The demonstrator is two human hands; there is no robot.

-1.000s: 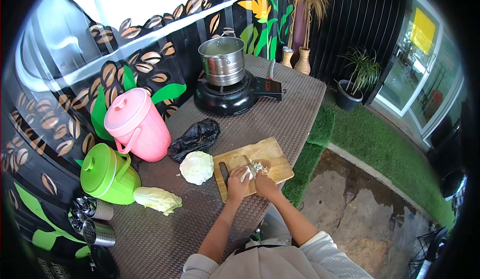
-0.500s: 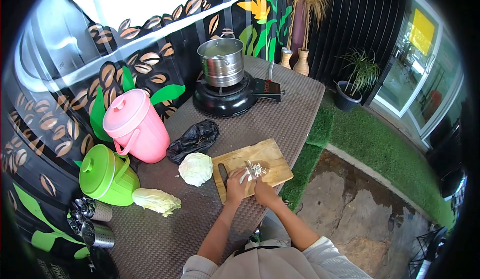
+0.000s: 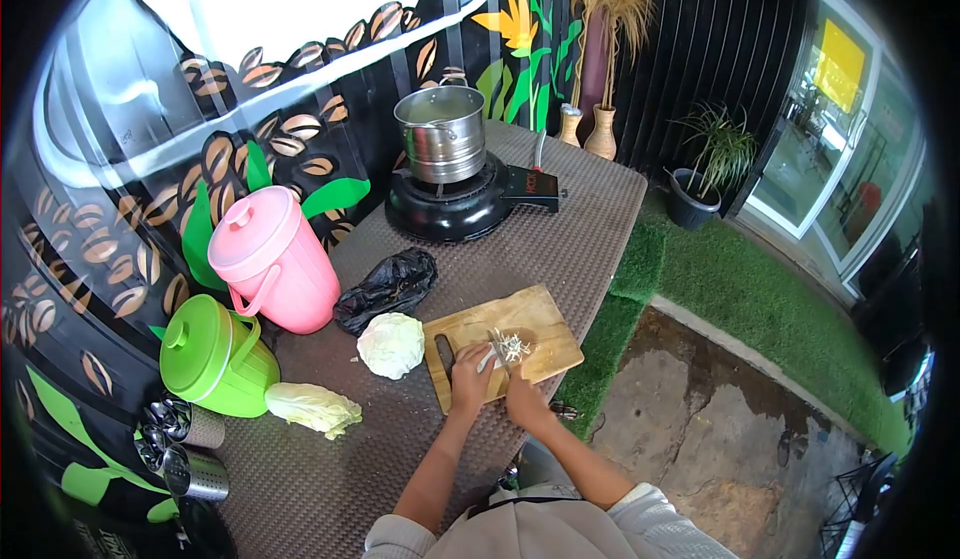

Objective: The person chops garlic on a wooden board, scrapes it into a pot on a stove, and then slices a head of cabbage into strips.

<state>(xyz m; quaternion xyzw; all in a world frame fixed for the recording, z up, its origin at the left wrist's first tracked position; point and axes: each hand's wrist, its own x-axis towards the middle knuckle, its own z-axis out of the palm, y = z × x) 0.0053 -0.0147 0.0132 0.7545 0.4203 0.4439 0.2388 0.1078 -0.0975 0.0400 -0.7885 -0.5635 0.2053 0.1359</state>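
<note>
A wooden cutting board (image 3: 547,314) lies on the brown woven table. On it is a small heap of pale shredded pieces (image 3: 514,345). My left hand (image 3: 470,376) is closed over a white piece (image 3: 486,361) at the board's lower middle, left of the heap. My right hand (image 3: 522,395) is closed around a knife handle, mostly hidden by the fingers; the blade (image 3: 501,353) shows between my hands. A round pale cabbage (image 3: 391,346) sits left of the board. Farther left lies a long leafy cabbage (image 3: 313,408).
A steel pot (image 3: 441,136) stands on a black stove (image 3: 449,203) toward the back. A crumpled black bag (image 3: 388,290), a pink lidded jug (image 3: 275,259) and a green one (image 3: 219,356) line the left side, with metal cutlery holders (image 3: 197,472) nearer the front.
My right hand has shifted slightly down and left. The whole view has moved a little. My left hand stays near the same spot on the board.
</note>
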